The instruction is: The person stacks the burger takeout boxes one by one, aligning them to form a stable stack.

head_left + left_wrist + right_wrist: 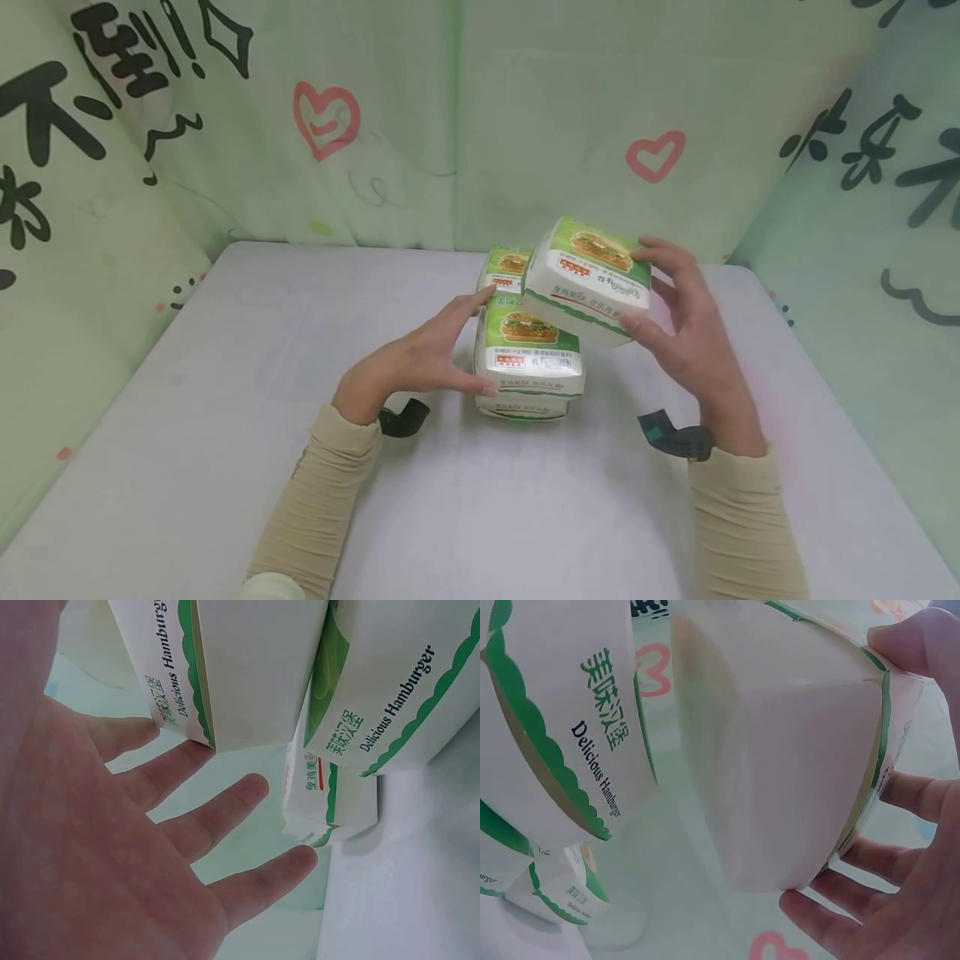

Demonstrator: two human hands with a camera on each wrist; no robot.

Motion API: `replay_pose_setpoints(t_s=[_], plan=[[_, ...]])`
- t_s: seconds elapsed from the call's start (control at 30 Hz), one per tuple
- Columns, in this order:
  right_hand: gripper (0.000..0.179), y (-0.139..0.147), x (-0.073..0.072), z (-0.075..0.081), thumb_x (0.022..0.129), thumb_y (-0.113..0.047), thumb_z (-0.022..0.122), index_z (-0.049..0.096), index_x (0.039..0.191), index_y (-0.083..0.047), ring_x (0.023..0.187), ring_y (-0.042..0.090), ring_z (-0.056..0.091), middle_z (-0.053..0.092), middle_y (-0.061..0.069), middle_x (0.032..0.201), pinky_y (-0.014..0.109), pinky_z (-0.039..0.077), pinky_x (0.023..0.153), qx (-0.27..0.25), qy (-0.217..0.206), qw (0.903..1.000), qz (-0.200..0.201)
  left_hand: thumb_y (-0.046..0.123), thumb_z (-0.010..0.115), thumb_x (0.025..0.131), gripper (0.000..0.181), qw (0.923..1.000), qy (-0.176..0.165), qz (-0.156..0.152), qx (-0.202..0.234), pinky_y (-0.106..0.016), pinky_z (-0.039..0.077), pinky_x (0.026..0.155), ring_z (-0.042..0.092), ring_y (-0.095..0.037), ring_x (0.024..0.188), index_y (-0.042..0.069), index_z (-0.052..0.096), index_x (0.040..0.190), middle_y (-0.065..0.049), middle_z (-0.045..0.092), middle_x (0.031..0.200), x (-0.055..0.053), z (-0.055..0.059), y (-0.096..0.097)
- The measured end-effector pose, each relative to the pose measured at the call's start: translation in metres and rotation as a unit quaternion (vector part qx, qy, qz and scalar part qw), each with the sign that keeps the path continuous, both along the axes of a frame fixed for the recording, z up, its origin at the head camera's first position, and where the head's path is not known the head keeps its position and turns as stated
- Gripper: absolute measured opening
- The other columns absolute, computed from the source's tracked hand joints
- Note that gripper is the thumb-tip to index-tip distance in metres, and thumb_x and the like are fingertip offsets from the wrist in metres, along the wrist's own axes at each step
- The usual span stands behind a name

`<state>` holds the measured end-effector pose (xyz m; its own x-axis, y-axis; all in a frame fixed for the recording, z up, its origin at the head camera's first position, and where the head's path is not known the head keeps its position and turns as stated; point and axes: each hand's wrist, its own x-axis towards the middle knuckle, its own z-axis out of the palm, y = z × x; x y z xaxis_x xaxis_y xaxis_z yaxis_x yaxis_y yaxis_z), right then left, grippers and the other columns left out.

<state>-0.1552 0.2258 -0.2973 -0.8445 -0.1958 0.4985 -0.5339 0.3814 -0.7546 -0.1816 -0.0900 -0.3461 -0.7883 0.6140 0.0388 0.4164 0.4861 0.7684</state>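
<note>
Hamburger box point(588, 279), tilted, is held in the air by the right hand point(686, 325), whose thumb and fingers are clamped on its right end; it hangs above the rear half of the desk point(225, 400), to the right of a small stack. Judged from how things lie, part of the stacking is done: an upper box point(528, 354) is set on a lower box point(522, 410) near the middle of the desk's back edge, and a rear box point(510, 265) stands behind them. The held box is not yet set down, so its placing appears to be left. The left hand point(420, 358) is laid against the upper box's left side, its fingers straight and spread apart. The rear box is partly hidden by the upper box and the held one, and the way in from the left is blocked by the left hand. Beyond the back edge, a pale green backdrop point(525, 108) printed with red hearts is hung; dark straps point(678, 437) are worn below both hands.
</note>
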Motion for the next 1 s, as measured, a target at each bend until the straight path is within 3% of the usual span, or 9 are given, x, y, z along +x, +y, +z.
replay_pose_setpoints(t_s=[0.17, 0.6, 1.0], plan=[[0.064, -0.003, -0.001, 0.001, 0.081, -0.001, 0.069, 0.048, 0.141, -0.008, 0.142, 0.02, 0.033, 0.033, 0.007, 0.155, 0.016, 0.039, 0.108, -0.01, 0.025, 0.9993, 0.024, 0.048, 0.086, 0.071, 0.119, 1.0, 0.001, -0.001, 0.004, -0.046, 0.03, 0.119, 0.031, -0.016, 0.144, 0.027, 0.009, 0.16, 0.003, 0.026, 0.157, 0.0, 0.0, 0.0], [0.064, -0.012, -0.001, -0.002, 0.076, 0.001, 0.07, 0.05, 0.137, 0.002, 0.141, 0.022, 0.033, 0.037, 0.014, 0.152, 0.021, 0.037, 0.112, -0.034, 0.063, 0.9941, 0.081, 0.051, 0.085, 0.071, 0.12, 1.0, -0.001, 0.001, 0.003, -0.046, 0.029, 0.119, 0.03, -0.023, 0.147, 0.025, 0.008, 0.16, 0.003, 0.025, 0.158, 0.001, 0.001, -0.001], [0.066, -0.015, -0.001, -0.004, 0.075, 0.001, 0.072, 0.05, 0.138, 0.001, 0.144, 0.024, 0.031, 0.036, 0.014, 0.154, 0.024, 0.035, 0.114, -0.022, 0.073, 0.9926, 0.095, 0.052, 0.083, 0.074, 0.116, 0.9997, -0.02, 0.003, 0.012, -0.047, 0.027, 0.12, 0.028, -0.012, 0.146, 0.032, 0.007, 0.159, 0.011, 0.023, 0.16, -0.001, 0.0, 0.0]])
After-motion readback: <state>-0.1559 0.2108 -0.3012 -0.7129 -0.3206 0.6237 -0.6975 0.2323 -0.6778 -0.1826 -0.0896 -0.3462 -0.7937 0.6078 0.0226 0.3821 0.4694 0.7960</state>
